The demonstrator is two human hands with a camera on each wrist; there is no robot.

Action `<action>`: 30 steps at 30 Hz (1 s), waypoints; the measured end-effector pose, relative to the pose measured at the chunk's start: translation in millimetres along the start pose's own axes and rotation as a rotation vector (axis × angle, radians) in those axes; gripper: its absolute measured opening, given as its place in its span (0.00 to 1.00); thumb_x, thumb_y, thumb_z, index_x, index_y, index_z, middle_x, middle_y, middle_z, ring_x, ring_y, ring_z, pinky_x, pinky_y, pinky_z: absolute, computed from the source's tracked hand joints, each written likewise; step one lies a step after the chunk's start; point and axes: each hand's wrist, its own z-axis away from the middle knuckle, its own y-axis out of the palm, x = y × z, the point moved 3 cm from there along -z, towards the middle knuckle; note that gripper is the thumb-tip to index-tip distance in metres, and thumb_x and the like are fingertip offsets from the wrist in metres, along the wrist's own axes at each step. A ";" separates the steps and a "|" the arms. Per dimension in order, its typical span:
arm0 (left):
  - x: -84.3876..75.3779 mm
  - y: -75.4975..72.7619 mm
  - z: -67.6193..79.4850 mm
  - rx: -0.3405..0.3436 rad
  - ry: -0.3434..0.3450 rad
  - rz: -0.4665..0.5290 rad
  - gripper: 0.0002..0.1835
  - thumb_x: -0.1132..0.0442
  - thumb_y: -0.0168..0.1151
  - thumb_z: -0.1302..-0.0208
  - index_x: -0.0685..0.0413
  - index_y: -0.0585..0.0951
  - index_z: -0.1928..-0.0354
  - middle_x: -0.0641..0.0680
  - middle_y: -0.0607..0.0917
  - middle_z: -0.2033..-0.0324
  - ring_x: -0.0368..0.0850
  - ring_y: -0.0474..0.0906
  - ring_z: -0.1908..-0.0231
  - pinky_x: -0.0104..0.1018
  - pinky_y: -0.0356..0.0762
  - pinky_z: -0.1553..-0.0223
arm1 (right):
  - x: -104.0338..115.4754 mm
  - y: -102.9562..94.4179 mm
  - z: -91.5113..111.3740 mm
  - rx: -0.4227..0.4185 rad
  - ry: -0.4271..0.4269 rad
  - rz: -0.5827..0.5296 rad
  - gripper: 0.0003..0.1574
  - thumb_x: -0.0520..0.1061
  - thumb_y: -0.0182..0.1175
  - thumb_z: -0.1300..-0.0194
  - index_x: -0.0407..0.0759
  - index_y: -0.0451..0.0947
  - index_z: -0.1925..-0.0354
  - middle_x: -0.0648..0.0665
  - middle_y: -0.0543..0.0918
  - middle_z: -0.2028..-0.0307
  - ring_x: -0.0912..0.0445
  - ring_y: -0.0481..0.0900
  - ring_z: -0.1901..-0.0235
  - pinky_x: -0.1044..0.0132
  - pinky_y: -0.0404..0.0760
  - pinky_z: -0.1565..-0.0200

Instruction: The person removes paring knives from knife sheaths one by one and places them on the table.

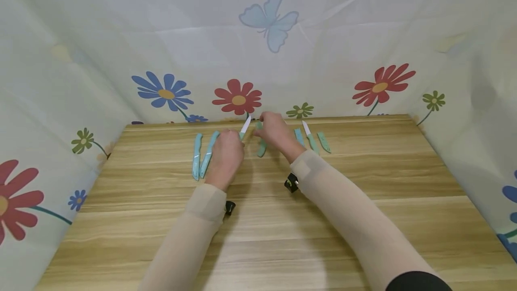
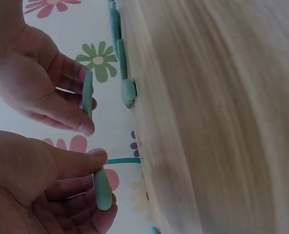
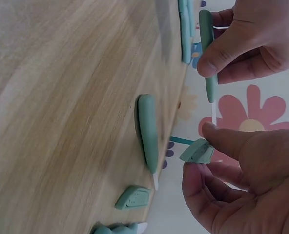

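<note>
My left hand (image 1: 228,152) grips a knife by its green handle (image 3: 208,53), its white blade (image 1: 245,125) pointing away from me. Beside it, my right hand (image 1: 278,131) pinches a small green blade cover (image 3: 198,151) between thumb and fingers. In the right wrist view, the blade tip is close to the cover; whether it enters it I cannot tell. Below the hands a second green-handled knife (image 3: 148,131) lies on the wooden table (image 1: 258,246). Left of my left hand lie two light-blue knives in covers, an outer one (image 1: 196,156) and an inner one (image 1: 209,155).
To the right of my right hand lie a blue cover (image 1: 299,136), a green-handled knife (image 1: 310,137) with a bare white blade, and a green cover (image 1: 324,143). Flower-printed cloth walls (image 1: 194,48) stand behind the table and at both sides.
</note>
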 end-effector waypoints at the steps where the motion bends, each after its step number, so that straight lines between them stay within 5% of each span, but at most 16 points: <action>1: 0.3 1.0 -0.8 0.002 -0.006 -0.001 0.11 0.64 0.71 0.29 0.69 0.85 0.58 0.62 0.82 0.63 0.56 0.83 0.63 0.48 0.86 0.63 | 0.4 1.5 -2.0 0.001 -0.002 -0.014 0.33 0.50 0.70 0.26 0.36 0.75 0.32 0.38 0.81 0.35 0.46 0.81 0.41 0.52 0.80 0.39; 11: 2.1 9.0 -8.3 0.002 -0.094 -0.051 0.11 0.62 0.69 0.28 0.66 0.86 0.63 0.62 0.85 0.66 0.56 0.85 0.66 0.49 0.85 0.68 | 6.2 14.7 -17.3 -0.017 0.010 0.002 0.26 0.46 0.72 0.29 0.34 0.78 0.40 0.38 0.84 0.45 0.48 0.83 0.52 0.54 0.83 0.46; 23: 3.8 16.1 -15.1 0.011 -0.133 -0.026 0.13 0.62 0.61 0.24 0.64 0.84 0.66 0.63 0.86 0.66 0.59 0.86 0.64 0.52 0.85 0.68 | 12.1 25.1 -29.7 -0.005 0.070 0.000 0.12 0.41 0.71 0.31 0.37 0.77 0.63 0.40 0.84 0.68 0.51 0.84 0.76 0.63 0.84 0.67; 30: 5.2 18.3 -16.2 0.027 -0.151 -0.006 0.10 0.67 0.58 0.25 0.65 0.85 0.64 0.64 0.86 0.64 0.60 0.87 0.62 0.53 0.86 0.66 | 12.3 28.8 -37.5 0.036 0.112 0.036 0.08 0.39 0.67 0.33 0.36 0.78 0.66 0.41 0.85 0.73 0.53 0.85 0.79 0.63 0.83 0.73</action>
